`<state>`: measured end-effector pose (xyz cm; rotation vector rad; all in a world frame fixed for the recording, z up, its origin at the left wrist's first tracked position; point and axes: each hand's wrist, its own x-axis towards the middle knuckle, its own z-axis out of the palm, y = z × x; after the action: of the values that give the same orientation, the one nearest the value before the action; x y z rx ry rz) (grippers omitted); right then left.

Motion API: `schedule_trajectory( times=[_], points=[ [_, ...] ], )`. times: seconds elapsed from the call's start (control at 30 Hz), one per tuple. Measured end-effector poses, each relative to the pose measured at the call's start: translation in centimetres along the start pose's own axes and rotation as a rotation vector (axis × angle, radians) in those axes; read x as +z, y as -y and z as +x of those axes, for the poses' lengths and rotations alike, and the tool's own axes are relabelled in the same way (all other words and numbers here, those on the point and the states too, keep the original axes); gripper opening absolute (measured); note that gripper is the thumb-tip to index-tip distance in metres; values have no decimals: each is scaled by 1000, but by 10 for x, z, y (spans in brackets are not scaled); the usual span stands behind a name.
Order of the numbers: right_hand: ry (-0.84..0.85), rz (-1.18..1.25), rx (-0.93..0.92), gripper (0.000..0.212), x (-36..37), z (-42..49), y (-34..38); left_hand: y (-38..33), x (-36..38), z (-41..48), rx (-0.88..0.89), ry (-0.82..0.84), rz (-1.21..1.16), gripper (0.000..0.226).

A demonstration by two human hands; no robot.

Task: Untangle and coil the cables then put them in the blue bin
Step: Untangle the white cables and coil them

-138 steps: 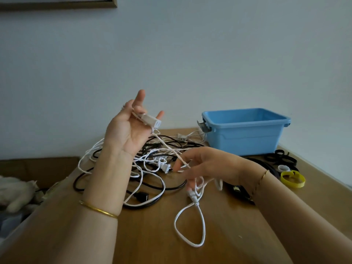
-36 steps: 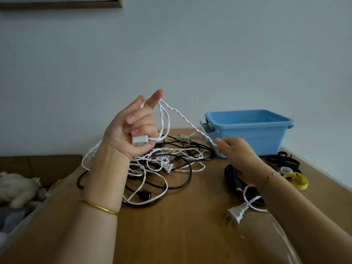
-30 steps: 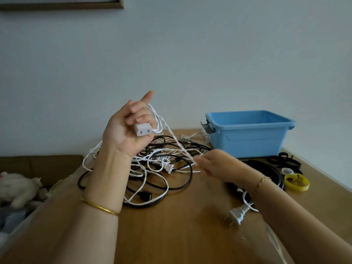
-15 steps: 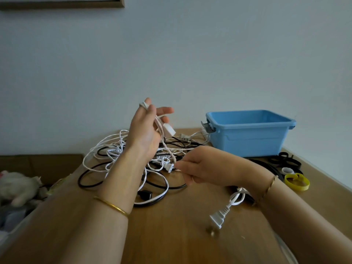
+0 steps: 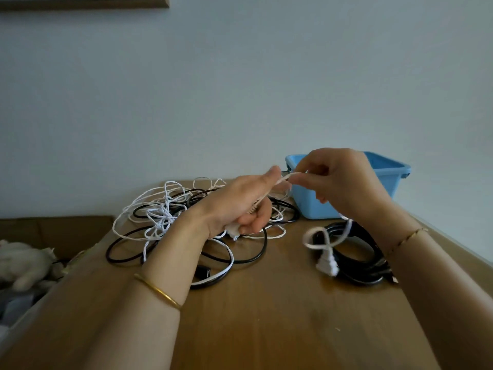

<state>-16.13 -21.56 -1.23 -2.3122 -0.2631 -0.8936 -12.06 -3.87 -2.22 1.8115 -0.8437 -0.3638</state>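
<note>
Two hands share one white cable (image 5: pixel 283 178). The left hand (image 5: pixel 240 206) has its fingers curled round gathered turns of it, with the thumb laid along the strand. The right hand (image 5: pixel 344 182) pinches the same strand at its fingertips (image 5: pixel 295 179), just past the left thumb. That short taut stretch runs nearly level, left to right.

Below the right fingers the cable drops to one loop and one white plug (image 5: pixel 326 265) on the table (image 5: pixel 266 329), beside one coiled black cable (image 5: pixel 365 236). One blue bin (image 5: pixel 392 180) stands behind the right fingers. Behind the left fingers lies one tangle (image 5: pixel 162 217) of white and black cables, too knotted to count
</note>
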Motion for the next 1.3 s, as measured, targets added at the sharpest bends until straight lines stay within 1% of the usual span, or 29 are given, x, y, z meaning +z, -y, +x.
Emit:
schedule_trajectory(
  times=[0.1,0.17,0.23,0.3,0.37,0.4,0.47,0.53,0.6,0.67,0.73,0.8,0.87,0.93,1.0,1.03,1.1,1.17,1.23,1.3],
  points=[
    [8,120,48,18,3,0,-8,5,-8,3,6,125,-217,43],
    [54,158,55,24,7,-1,-10,8,-16,5,-18,214,-457,43],
    [127,226,49,34,11,-2,-9,12,-22,6,-24,348,-731,42],
    [187,237,37,28,13,-2,-7,16,-26,7,10,491,-971,41],
    [224,215,33,17,15,-3,-8,17,-31,7,49,553,-1130,43],
    [234,201,33,15,16,-3,-9,16,-33,7,72,568,-1181,44],
    [241,181,45,18,19,-4,-9,13,-35,8,125,532,-1237,45],
    [273,209,67,24,22,-5,-6,12,-36,8,172,433,-1274,45],
    [323,246,72,29,26,-6,-2,8,-33,5,183,262,-1294,44],
    [340,215,27,27,28,-7,1,5,-30,7,209,79,-1359,43],
    [361,153,-20,27,31,-8,2,7,-29,11,308,-95,-1462,40],
    [411,97,-32,29,32,-8,3,8,-33,12,412,-174,-1502,30],
    [527,37,-32,22,30,-8,4,10,-35,15,427,-227,-1479,25],
    [746,-86,-13,18,26,-9,3,12,-36,15,412,-291,-1391,28],
    [976,-255,47,17,22,-13,1,12,-37,15,421,-350,-1297,24],
    [1052,-319,70,18,23,-15,0,12,-36,14,419,-370,-1259,21],
    [1093,-434,47,22,27,-18,-2,9,-33,13,402,-366,-1184,15],
    [1073,-517,19,28,31,-18,1,5,-27,11,387,-331,-1125,17],
    [1077,-517,21,32,30,-18,4,-1,-23,10,392,-291,-1094,19],
    [1078,-467,13,31,27,-17,7,-5,-20,8,404,-257,-1071,20]
  ],
)
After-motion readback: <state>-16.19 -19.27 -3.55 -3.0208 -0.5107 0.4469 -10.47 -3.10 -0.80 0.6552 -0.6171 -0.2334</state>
